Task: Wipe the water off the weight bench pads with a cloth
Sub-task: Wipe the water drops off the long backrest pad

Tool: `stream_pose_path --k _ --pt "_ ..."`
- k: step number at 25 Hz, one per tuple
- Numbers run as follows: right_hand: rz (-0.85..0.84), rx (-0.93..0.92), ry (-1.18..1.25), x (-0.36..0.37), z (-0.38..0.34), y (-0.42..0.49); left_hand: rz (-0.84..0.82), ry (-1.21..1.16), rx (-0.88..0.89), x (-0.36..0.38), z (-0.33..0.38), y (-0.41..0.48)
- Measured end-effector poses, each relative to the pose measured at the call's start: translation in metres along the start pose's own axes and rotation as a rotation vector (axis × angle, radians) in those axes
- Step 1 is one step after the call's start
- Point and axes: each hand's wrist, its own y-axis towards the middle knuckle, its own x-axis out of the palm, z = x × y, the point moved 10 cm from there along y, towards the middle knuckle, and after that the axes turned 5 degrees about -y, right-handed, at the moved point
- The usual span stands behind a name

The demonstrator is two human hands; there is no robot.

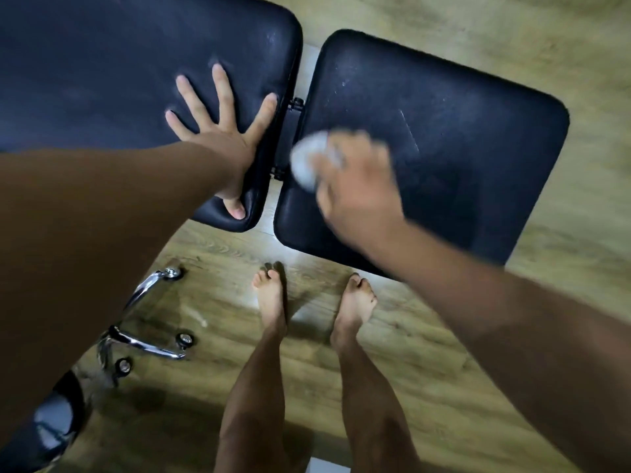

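Under the blurred right hand (pixel 355 179), the cloth (pixel 305 162) lies half hidden.

Right hand (pixel 355 179), blurred, seemingly grips cloth (pixel 307 158) on seat pad (pixel 461 148).

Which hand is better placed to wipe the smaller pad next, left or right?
Right. The right hand holds the cloth on the smaller pad; the left hand lies flat, empty, on the larger pad.

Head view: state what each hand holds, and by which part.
The right hand grips a bunched pale cloth on the smaller bench pad; blur hides the hold. The left hand holds nothing, lying flat on the larger pad.
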Motion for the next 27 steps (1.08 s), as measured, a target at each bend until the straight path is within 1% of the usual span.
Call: stream_pose_path --k 1,2,3,4,5,6,8,9,10,11,12,13,14,15,16,17,18,19,21,22,23,24,26,27 --pt "-0.068 -0.154 0.022 0.014 -0.025 -0.044 -0.02 -0.018 -0.001 0.002 -0.001 0.0" --pt "-0.152 -0.268 0.01 0.025 -0.035 -0.077 -0.037 -0.03 0.002 0.003 0.0 -0.001" --pt "-0.216 -0.339 -0.003 0.026 -0.031 -0.093 -0.047 -0.037 -0.003 0.003 -0.001 -0.001" --pt "-0.23 -0.354 0.001 0.024 -0.015 -0.084 -0.055 -0.041 -0.018 0.003 -0.002 -0.002" --pt "-0.195 -0.302 0.001 0.016 0.006 -0.059 -0.064 -0.039 -0.031 0.003 -0.004 -0.002" --pt "-0.105 -0.2 -0.004 0.0 0.032 -0.023 -0.072 -0.034 -0.033 0.003 -0.003 -0.002" --pt "0.064 0.086 -0.041 -0.033 0.086 0.053 -0.07 -0.031 -0.023 0.003 -0.002 0.0" --pt "0.112 0.204 -0.028 -0.043 0.1 0.078 -0.062 -0.042 -0.02 0.004 -0.002 0.0" --pt "0.122 0.292 0.006 -0.045 0.098 0.087 -0.052 -0.054 -0.016 0.005 -0.002 0.0" --pt "0.12 0.311 0.017 -0.043 0.082 0.085 -0.045 -0.061 -0.011 0.006 -0.004 0.001" --pt "0.094 0.239 0.011 -0.036 0.057 0.071 -0.045 -0.068 -0.007 0.007 -0.005 0.002" --pt "0.032 0.078 0.006 -0.022 0.025 0.044 -0.053 -0.075 -0.003 0.008 -0.005 0.002" --pt "-0.063 -0.126 -0.019 -0.003 -0.009 0.008 -0.061 -0.085 0.002 0.009 -0.006 0.003" --pt "-0.198 -0.295 -0.029 0.011 -0.035 -0.034 -0.062 -0.095 0.008 0.01 -0.006 0.004" --pt "-0.292 -0.413 -0.08 0.019 -0.046 -0.061 -0.06 -0.103 0.021 0.01 -0.004 0.005" --pt "-0.316 -0.497 -0.107 0.019 -0.045 -0.062 -0.06 -0.111 0.036 0.01 -0.003 0.006" --pt "-0.29 -0.51 -0.139 0.014 -0.036 -0.039 -0.06 -0.119 0.046 0.011 -0.001 0.007" --pt "-0.234 -0.436 -0.189 0.005 -0.024 0.0 -0.063 -0.128 0.051 0.012 -0.002 0.007" --pt "-0.071 -0.153 -0.274 -0.029 0.008 0.1 -0.073 -0.148 0.066 0.015 -0.004 0.006" --pt "-0.079 -0.023 -0.297 -0.038 0.023 0.139 -0.08 -0.154 0.078 0.014 -0.003 0.006" --pt "-0.136 0.068 -0.335 -0.037 0.03 0.163 -0.08 -0.163 0.087 0.013 -0.001 0.006" --pt "-0.221 0.059 -0.388 -0.031 0.025 0.173 -0.071 -0.173 0.094 0.012 0.0 0.005" --pt "-0.365 -0.214 -0.448 -0.013 -0.009 0.161 -0.037 -0.188 0.101 0.008 0.0 0.004" --pt "-0.411 -0.3 -0.426 -0.008 -0.015 0.153 -0.019 -0.185 0.099 0.006 -0.001 0.004"
